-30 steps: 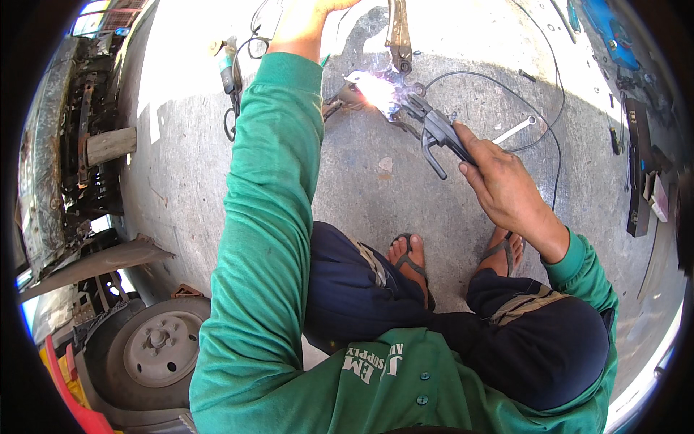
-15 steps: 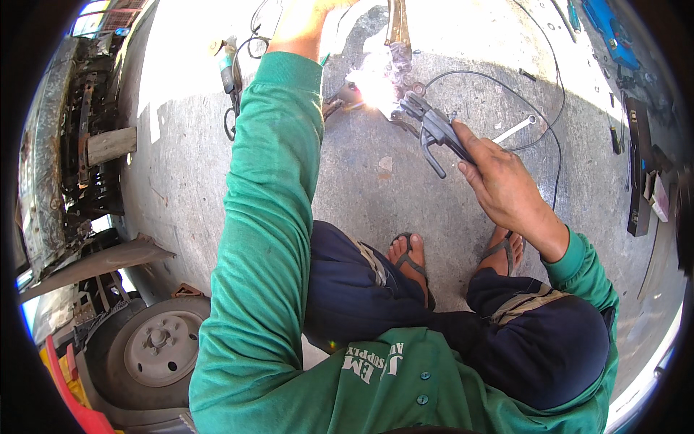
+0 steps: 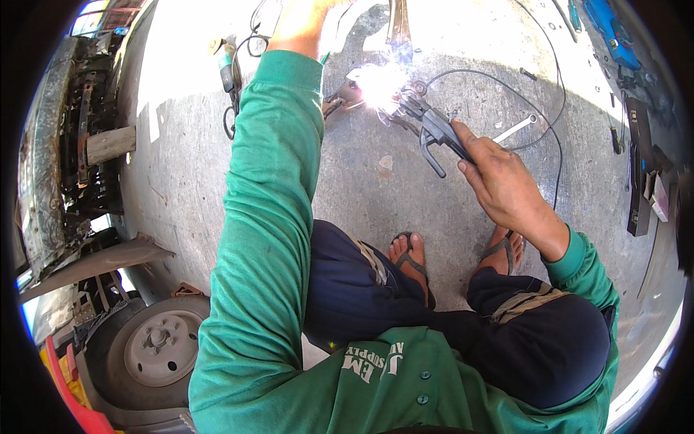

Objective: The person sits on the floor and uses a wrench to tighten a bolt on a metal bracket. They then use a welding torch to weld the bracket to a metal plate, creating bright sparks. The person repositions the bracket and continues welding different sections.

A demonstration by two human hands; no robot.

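My right hand [image 3: 506, 177] is wrapped round a dark grey welding electrode holder [image 3: 437, 130], its jaws tilted up and to the left. Beyond those jaws a welding arc [image 3: 383, 85] glares white and violet, hiding the electrode tip and the metal under it. From the glare a brownish metal bar [image 3: 399, 29] runs to the upper edge, and a dark, rusty metal piece [image 3: 340, 100] sticks out on its left. My left hand [image 3: 307, 18] reaches past the arc to the upper edge; its fingers are cut off and washed out by sunlight, so its grip does not show.
A black cable [image 3: 491, 76] loops over the concrete near a wrench [image 3: 517, 129]. An angle grinder [image 3: 228, 71] lies far left. Far right are a blue case [image 3: 613, 35] and a long black box [image 3: 637, 181]. At left stand a vehicle wheel [image 3: 160, 346] and a wooden block [image 3: 112, 146].
The arc's glare looks whiter and more violet, spreading a little to the right, with some smoke above it. Both hands and the electrode holder stay almost where they were.
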